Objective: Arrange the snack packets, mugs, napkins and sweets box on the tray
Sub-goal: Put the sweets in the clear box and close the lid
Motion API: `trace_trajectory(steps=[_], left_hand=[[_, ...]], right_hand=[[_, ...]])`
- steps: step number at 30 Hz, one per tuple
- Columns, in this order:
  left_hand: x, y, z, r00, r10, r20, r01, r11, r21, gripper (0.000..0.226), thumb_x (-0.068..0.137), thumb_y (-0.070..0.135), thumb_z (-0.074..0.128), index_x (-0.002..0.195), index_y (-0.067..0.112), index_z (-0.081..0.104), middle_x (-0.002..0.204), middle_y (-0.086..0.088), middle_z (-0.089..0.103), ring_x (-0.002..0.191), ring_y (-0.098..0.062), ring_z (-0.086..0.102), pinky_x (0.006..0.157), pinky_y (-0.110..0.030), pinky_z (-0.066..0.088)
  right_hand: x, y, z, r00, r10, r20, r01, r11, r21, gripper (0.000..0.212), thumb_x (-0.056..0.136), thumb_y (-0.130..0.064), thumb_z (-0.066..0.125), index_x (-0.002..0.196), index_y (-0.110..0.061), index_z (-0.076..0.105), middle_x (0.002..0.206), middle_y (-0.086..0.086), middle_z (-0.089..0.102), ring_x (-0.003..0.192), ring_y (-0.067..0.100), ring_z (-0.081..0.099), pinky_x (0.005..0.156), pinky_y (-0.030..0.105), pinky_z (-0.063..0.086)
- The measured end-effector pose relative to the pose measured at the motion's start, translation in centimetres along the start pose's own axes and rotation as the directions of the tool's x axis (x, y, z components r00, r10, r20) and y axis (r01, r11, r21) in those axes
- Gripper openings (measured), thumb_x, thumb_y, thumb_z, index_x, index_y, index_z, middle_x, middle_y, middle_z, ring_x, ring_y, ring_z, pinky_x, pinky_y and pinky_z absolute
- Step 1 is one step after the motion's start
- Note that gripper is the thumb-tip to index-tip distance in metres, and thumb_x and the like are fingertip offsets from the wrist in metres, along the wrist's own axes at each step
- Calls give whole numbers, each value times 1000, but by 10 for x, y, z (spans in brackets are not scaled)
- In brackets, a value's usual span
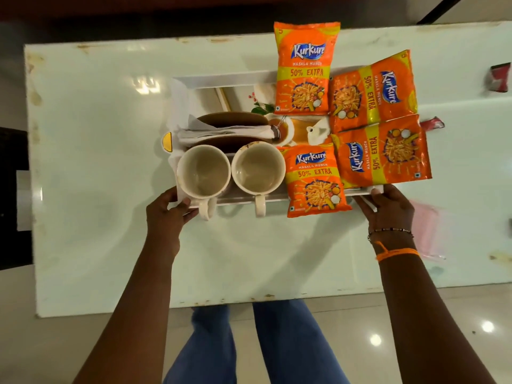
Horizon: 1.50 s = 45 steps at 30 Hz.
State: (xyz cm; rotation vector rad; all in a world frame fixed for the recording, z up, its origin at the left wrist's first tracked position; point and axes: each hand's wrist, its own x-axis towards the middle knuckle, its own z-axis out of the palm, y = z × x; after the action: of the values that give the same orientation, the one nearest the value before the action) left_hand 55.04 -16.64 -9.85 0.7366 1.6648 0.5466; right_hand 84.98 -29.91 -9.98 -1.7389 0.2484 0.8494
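A white rectangular tray [221,80] lies on the white table. Two cream mugs [203,171] [258,169] stand side by side at its near left, handles over the near rim. Behind them white napkins [221,133] lie on a brown oval sweets box [232,119]. Several orange snack packets cover the tray's right half: one at the far side [304,67], one at the near rim [315,181], two on the right [374,90] [385,153]. My left hand [166,214] grips the tray's near left corner. My right hand [388,209] grips its near right corner.
The white table's [97,162] near edge runs just above my legs. A dark red wrapper [500,79] and a smaller one [432,123] lie on the right. A pinkish plastic bag [428,231] lies beside my right wrist. Glossy floor surrounds the table.
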Motion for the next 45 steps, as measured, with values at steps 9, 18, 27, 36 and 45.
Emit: trace_trajectory(steps=[9,18,27,36,45], left_hand=[[-10,-20,8,996,4,-86,-16,991,-133,34,88,2,56,121,4,56,109,-6,60,100,-18,60,79,-23,53],[-95,-58,54,937,-347,32,340,891,-301,23,94,3,40,107,10,59,95,-5,59,89,-17,61,86,-28,53],[-141,-38,132,804,-273,529,178,958,224,25,95,7,38,99,13,62,96,-10,60,87,-20,65,83,-22,51],[-161,-6,174,572,-279,771,-6,939,345,64,64,55,62,122,36,44,128,5,54,126,-19,46,106,-38,36],[-157,-4,218,689,-131,713,-121,949,291,82,52,45,77,126,18,53,125,-8,61,116,-25,58,103,-48,45]], right_hand=[[-1,-6,-6,999,40,35,-34,989,-141,22,89,8,46,82,-10,57,105,16,54,98,34,57,84,42,57],[-10,-17,-67,849,-513,-128,206,544,-813,28,79,-10,62,107,-12,60,116,15,57,100,36,54,72,16,34],[10,-18,-94,967,-217,-137,-24,452,-892,82,68,-36,75,135,-22,30,133,20,43,122,41,42,98,50,40],[-74,-37,-88,990,-35,138,24,996,83,45,80,-15,66,118,-24,43,115,4,57,103,23,62,78,37,57],[-57,-46,-112,938,-216,273,292,914,-282,19,90,-15,53,100,-8,67,103,12,66,88,12,58,80,21,47]])
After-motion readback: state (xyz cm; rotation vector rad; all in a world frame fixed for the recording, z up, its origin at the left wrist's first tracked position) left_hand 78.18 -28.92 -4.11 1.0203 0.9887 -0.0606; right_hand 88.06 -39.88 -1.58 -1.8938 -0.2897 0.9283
